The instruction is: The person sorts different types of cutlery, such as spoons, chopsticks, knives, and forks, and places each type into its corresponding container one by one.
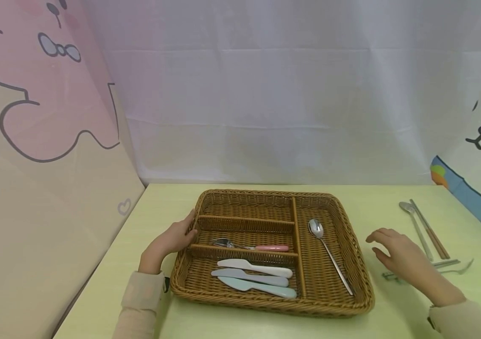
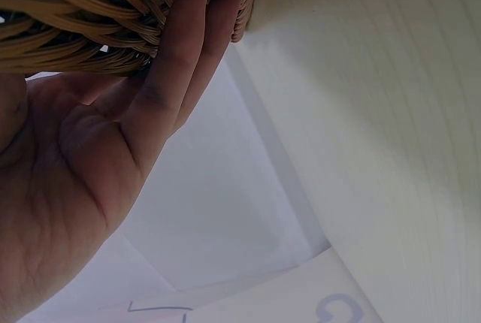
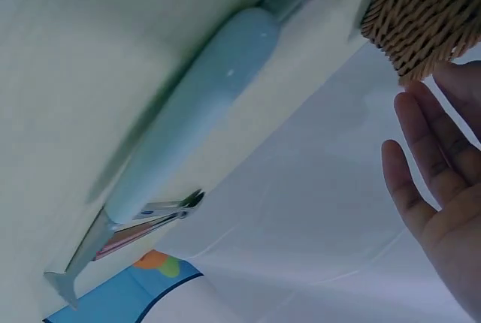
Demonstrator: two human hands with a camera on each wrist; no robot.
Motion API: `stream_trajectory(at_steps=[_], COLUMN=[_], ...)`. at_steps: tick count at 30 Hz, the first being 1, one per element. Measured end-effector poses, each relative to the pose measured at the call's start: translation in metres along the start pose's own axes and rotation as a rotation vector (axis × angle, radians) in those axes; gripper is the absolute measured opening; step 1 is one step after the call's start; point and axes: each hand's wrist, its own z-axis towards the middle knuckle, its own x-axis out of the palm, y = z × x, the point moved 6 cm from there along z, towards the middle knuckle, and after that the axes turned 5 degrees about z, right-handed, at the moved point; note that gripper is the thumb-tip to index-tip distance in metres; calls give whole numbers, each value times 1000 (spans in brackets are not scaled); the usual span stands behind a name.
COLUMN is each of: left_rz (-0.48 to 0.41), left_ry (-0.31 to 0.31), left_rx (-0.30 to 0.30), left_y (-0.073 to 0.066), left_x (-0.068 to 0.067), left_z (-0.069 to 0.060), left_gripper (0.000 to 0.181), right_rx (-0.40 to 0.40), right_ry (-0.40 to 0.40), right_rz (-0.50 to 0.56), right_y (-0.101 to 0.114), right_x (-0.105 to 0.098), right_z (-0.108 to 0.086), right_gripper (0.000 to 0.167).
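Observation:
A brown wicker cutlery basket (image 1: 272,308) sits on the table. My left hand (image 1: 176,235) holds its left rim, thumb over the edge and fingers along the outer wall (image 2: 173,60). To the right of the basket hovers my right hand (image 1: 405,256), fingers relaxed and holding nothing. Three knives, white (image 1: 274,271), grey-blue (image 1: 261,278) and mint (image 1: 265,288), lie in the front left compartment. A pink-handled fork (image 1: 272,248) lies in the middle left one, and a metal spoon (image 1: 334,259) in the long right one.
Right of the basket lie another spoon (image 1: 421,230), brown-ended chopsticks (image 1: 433,235), metal sticks (image 1: 445,263) and a fork (image 1: 462,269), partly behind my right hand. A pale blue handle (image 3: 195,113) looms in the right wrist view. Cloth (image 1: 265,94) hangs behind the table.

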Motion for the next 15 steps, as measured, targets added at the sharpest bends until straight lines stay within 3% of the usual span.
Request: stream_trajectory(at_steps=[1, 2, 4, 8, 11, 15], left_rz=[2, 2, 1, -4, -5, 0], left_ry=[0, 0, -1, 2, 4, 3], left_rx=[1, 2, -1, -7, -10, -11], left_y=[0, 0, 0, 0, 0, 0], left_x=[0, 0, 0, 1, 0, 0], left_z=[0, 0, 0, 0, 0, 0], left_gripper=[66, 66, 66, 66, 66, 66], right_rx=[20, 41, 84, 203, 252, 264], right_ry=[16, 38, 88, 263, 376, 451], right_rz=[-9, -15, -24, -3, 25, 52], right_y=[-4, -7, -13, -25, -33, -41], right_x=[1, 2, 4, 10, 14, 16], right_z=[-3, -5, -10, -20, -27, -35], right_gripper=[13, 14, 33, 27, 24, 21])
